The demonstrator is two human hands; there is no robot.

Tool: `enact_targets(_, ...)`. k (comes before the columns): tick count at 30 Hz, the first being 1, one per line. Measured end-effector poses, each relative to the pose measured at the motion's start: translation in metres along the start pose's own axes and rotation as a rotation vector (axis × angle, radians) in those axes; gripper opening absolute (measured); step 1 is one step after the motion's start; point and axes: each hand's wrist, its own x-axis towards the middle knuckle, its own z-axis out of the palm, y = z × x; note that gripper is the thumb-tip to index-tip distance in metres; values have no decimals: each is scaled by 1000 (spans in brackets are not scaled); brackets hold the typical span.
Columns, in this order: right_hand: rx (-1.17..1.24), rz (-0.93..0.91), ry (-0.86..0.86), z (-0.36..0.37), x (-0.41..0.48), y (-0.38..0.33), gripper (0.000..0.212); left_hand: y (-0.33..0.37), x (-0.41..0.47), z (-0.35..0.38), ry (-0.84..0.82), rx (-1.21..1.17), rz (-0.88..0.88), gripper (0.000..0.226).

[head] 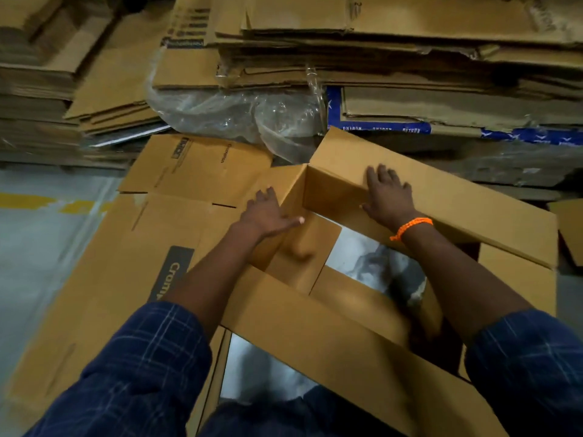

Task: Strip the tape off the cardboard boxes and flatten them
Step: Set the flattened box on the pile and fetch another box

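Note:
A large brown cardboard box (pixel 457 216) stands open at both ends on the floor in front of me, and the floor shows through it. My left hand (pixel 268 214) lies flat with spread fingers on the box's left wall near its far corner. My right hand (pixel 389 195), with an orange band at the wrist, presses flat on the far wall's upper edge. The near wall (pixel 331 339) crosses between my forearms. I see no tape on the visible faces.
A flattened printed box (pixel 132 247) lies on the floor to the left. Tall stacks of flattened cardboard (pixel 394 58) fill the back, with crumpled clear plastic (pixel 246 115) beneath them. Grey floor (pixel 38 253) with a yellow line lies at the far left.

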Motion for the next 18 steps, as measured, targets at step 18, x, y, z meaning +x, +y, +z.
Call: enact_targets(18, -53, 456, 121, 38, -160, 62, 106, 113, -48, 61, 308, 385, 315, 93)
